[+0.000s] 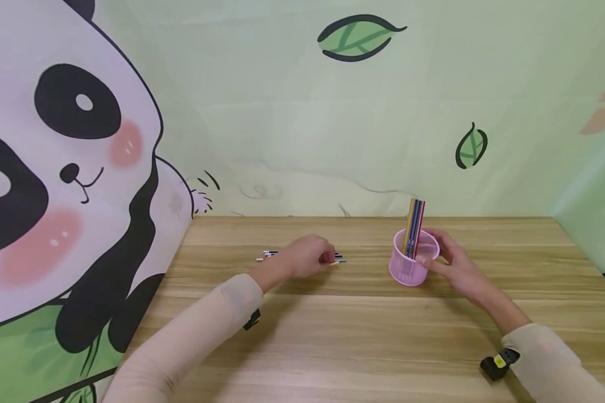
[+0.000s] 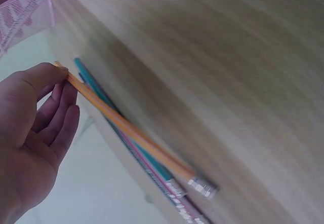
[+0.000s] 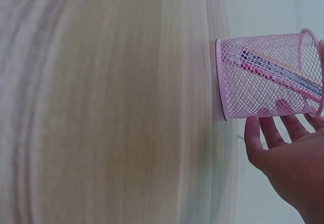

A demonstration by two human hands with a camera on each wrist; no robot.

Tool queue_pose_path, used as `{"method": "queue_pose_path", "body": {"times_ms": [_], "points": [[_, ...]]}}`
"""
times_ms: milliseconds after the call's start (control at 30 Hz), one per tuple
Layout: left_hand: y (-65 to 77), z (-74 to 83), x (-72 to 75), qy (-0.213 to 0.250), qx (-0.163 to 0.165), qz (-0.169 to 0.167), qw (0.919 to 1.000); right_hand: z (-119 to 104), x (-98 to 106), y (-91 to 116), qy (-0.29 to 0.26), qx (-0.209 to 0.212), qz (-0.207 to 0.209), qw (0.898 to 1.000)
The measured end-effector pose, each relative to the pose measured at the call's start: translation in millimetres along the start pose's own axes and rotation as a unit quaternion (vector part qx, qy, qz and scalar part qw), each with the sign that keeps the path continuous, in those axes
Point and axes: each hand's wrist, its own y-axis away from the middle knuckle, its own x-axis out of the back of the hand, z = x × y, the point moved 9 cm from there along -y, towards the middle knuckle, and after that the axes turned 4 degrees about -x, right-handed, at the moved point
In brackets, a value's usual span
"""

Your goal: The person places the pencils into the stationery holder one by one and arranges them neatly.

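In the left wrist view, my left hand [image 1: 308,256] pinches an orange pencil [image 2: 136,131] near one end between thumb and fingertips. The pencil slants over several others lying side by side on the table, among them a teal pencil [image 2: 90,75]. From the head view, the hand covers the middle of these pencils [image 1: 270,254]. To the right, my right hand [image 1: 459,271] holds a pink mesh pencil cup [image 1: 398,264], thumb at the front rim and fingers round the far side. Several pencils [image 1: 414,226], yellow, dark and red, lean upright inside the cup.
The wooden table [image 1: 343,341] runs back to a pale green printed backdrop [image 1: 262,112] with a large panda [image 1: 96,168] at the left. Bare wood lies between the loose pencils and the cup. Each forearm wears a small black camera [image 1: 495,368].
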Motion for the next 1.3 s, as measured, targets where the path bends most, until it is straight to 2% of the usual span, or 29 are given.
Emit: {"method": "queue_pose_path", "body": {"times_ms": [133,300,533,733,900,1100,1300], "points": [[-0.3,9.5,8.4,0.006,-0.013,0.01,0.9998,1,-1,0,-0.003,-0.004,-0.001,1.0],[0.1,31.8,21.6,0.027,-0.037,0.009,0.9989,1,-1,1,-0.001,-0.008,0.0,1.0],[-1.9,53.8,30.2,0.094,-0.062,0.01,0.9936,0,-1,2,0.0,-0.009,-0.001,1.0],[-5.9,72.3,51.6,0.18,-0.077,0.025,0.9804,0,-1,3,0.002,-0.013,-0.001,1.0],[-9.2,84.1,78.3,0.221,-0.08,0.049,0.9707,-1,-1,2,-0.001,-0.011,-0.004,1.0],[-12.9,94.6,113.7,0.243,-0.093,0.113,0.959,-2,-3,1,-0.003,-0.01,-0.007,1.0],[-18.4,103.6,139.1,0.282,-0.107,0.161,0.9398,-3,1,2,0.001,-0.005,0.0,1.0]]}}
